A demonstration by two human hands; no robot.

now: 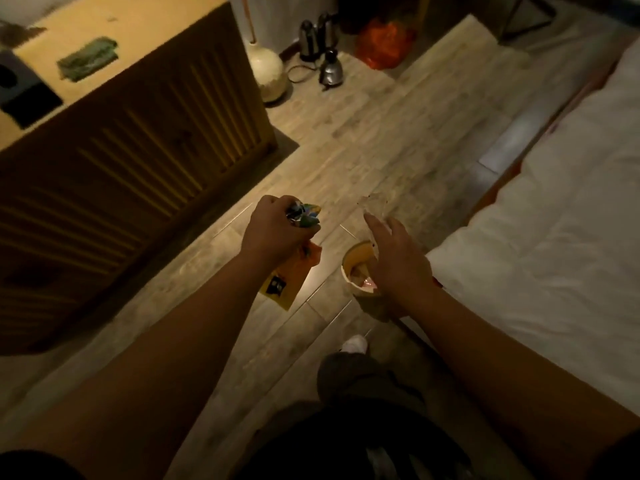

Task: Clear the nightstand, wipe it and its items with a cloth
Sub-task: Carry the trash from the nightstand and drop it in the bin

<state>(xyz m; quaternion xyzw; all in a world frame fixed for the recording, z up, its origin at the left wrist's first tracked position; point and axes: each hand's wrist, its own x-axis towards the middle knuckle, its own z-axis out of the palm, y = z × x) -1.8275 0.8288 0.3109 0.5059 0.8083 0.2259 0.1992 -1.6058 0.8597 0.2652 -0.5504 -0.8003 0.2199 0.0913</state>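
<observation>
My left hand [273, 230] is closed around a bunch of crumpled wrappers and an orange packet [289, 278] that hangs below my fist, over the floor. My right hand [398, 261] is spread open, fingers apart, just above a small round bin [358, 261] with trash inside; it holds nothing I can make out. The wooden nightstand [145, 109] stands at the upper left. On its top lie a folded green cloth [88, 58] and a black box-shaped item [24, 90] near the left edge.
A bed with white bedding [554, 220] fills the right side. A lamp base [266, 69], two kettles [317, 38], a cable and an orange bag [384, 43] sit on the floor beyond the nightstand. Wooden floor runs between nightstand and bed. My leg and white shoe [355, 344] are below the bin.
</observation>
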